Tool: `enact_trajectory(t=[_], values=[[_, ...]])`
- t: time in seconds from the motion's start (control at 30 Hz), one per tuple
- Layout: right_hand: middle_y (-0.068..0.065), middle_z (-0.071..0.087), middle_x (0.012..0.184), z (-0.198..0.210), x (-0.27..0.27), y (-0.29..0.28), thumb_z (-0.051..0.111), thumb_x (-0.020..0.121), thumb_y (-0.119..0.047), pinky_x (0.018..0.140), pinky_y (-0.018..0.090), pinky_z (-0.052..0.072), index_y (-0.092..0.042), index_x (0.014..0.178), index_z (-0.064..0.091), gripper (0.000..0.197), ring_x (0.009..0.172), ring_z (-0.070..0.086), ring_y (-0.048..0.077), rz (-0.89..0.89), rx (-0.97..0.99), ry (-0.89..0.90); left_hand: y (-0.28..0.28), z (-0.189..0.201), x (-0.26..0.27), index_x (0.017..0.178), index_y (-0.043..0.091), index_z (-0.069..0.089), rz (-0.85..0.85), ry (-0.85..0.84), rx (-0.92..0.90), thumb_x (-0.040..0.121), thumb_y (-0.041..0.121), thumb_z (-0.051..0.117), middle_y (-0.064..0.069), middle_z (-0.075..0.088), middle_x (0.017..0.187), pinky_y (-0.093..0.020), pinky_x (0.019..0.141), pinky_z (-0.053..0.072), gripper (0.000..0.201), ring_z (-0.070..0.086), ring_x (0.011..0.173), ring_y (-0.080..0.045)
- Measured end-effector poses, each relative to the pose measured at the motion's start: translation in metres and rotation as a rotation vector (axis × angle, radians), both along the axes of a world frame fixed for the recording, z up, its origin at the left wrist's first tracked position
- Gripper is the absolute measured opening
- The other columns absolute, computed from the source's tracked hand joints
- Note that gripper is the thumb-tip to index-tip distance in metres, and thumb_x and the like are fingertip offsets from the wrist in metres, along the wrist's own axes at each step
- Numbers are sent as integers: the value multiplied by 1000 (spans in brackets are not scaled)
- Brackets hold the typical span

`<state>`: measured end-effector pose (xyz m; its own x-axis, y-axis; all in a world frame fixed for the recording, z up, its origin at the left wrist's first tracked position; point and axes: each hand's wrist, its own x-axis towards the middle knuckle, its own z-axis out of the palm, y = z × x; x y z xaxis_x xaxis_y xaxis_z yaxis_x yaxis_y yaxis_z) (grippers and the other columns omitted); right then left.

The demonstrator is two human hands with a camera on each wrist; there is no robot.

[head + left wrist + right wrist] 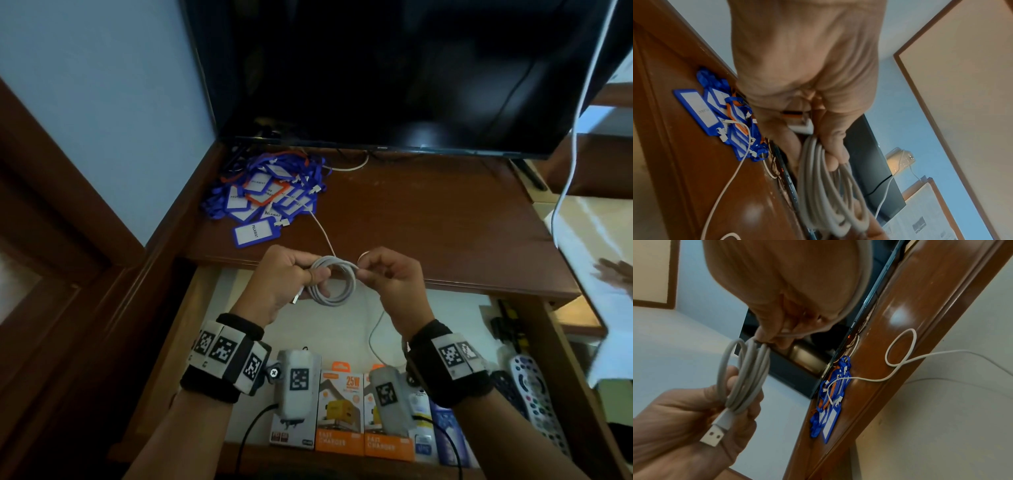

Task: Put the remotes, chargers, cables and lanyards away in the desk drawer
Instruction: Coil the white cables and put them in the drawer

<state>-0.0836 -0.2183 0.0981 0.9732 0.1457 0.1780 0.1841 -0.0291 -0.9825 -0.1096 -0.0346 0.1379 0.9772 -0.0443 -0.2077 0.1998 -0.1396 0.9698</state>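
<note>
Two hands meet at the centre of the head view over the open drawer point(212, 308). The left hand point(281, 284) has its fingers curled round a coiled grey-white cable point(334, 281), thumb pressed on the loops, while the right hand point(390, 277) pinches the coil's right side between thumb and fingertips. A loose strand runs from the coil up across the brown surface point(428, 219) to a heap of lanyards point(270, 192) in the upper left, blue and orange card holders, some printed "PELAWAT". Along the bottom of the frame, inside the drawer, stand orange charger boxes point(340, 411) reading "25W" and "FAST CHARGER", and a grey remote point(534, 397) lies at the lower right. A dark television point(394, 68) fills the top.

From the left wrist, the left hand point(807, 73) hangs from the top centre with the coil point(824, 186) trailing below its fingers; the lanyards point(721, 116) lie at mid left on the surface point(684, 162).

From the right wrist, the right hand point(781, 288) at the top nips the coil point(746, 373) at its upper end, and the left hand point(684, 426) at the lower left grips its lower end, with a USB plug point(713, 434) sticking out over the palm. The lanyards point(830, 402) sit at centre right on the surface point(920, 305).
</note>
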Motion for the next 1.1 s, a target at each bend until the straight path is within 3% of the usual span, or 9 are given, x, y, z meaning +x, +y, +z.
enact_trajectory(t=[0.1, 0.2, 0.33, 0.47, 0.6, 0.73, 0.83, 0.93, 1.1], values=[[3, 60, 77, -4, 5, -2, 68, 74, 4, 71, 47, 49, -12, 70, 62, 17, 76, 55, 31, -36, -143, -82, -1, 3, -2, 92, 12, 74, -66, 39, -2, 86, 0, 62, -9, 70, 65, -20, 56, 52, 17, 69, 62, -20], [11, 62, 77, -4, 5, -1, 63, 78, 12, 67, 35, 52, -3, 75, 64, 16, 70, 57, 19, -3, -140, -56, -2, 3, -3, 92, 11, 74, -84, 34, -17, 86, 0, 62, -11, 70, 67, -25, 61, 55, 17, 69, 64, -25], [12, 66, 77, -7, 3, 4, 62, 82, 11, 65, 25, 51, -1, 79, 68, 14, 69, 61, 15, -2, -43, 21, -4, 2, -5, 94, 7, 74, -32, 28, -56, 86, -2, 61, -12, 70, 67, -20, 55, 51, 17, 67, 60, -22], [10, 69, 77, -3, 3, 10, 60, 87, 4, 67, 25, 53, 4, 85, 69, 9, 70, 66, 16, 32, 71, 146, -9, 0, -6, 90, 15, 74, 55, -5, -63, 87, 1, 61, -11, 72, 70, -20, 57, 52, 19, 67, 63, -16], [13, 71, 80, 4, 3, 13, 48, 98, -17, 74, 32, 55, 12, 97, 64, 32, 74, 67, 23, 114, 243, 396, -11, -7, -4, 94, 14, 75, 155, -32, -66, 87, 2, 62, -13, 73, 79, -21, 60, 53, 19, 69, 68, -17], [19, 70, 94, 5, 0, 14, 62, 87, -22, 83, 37, 56, 7, 101, 65, 32, 87, 68, 30, 193, 230, 413, -12, -13, -1, 103, 10, 73, 217, -38, -33, 86, 3, 64, -2, 73, 77, -16, 56, 51, 20, 68, 65, -6], [25, 69, 99, 2, -2, 13, 68, 84, -8, 86, 42, 56, 11, 103, 62, 28, 91, 68, 34, 152, 209, 430, -13, -21, 1, 104, 14, 73, 246, -47, 54, 86, 8, 66, 0, 74, 90, -26, 68, 59, 21, 71, 79, -10], [27, 69, 94, 3, -3, 13, 66, 83, 0, 79, 38, 58, 12, 100, 62, 21, 84, 69, 34, 117, 188, 458, -14, -28, 1, 104, 18, 74, 234, -77, 157, 86, 13, 68, 3, 74, 96, -38, 83, 58, 20, 70, 90, -13], [26, 69, 93, 3, 0, 13, 59, 87, 4, 78, 39, 58, 11, 99, 62, 15, 83, 69, 32, 83, 128, 506, -13, -27, 5, 106, 20, 74, 184, -101, 281, 85, 16, 70, 6, 74, 99, -34, 87, 56, 21, 68, 91, -7]])
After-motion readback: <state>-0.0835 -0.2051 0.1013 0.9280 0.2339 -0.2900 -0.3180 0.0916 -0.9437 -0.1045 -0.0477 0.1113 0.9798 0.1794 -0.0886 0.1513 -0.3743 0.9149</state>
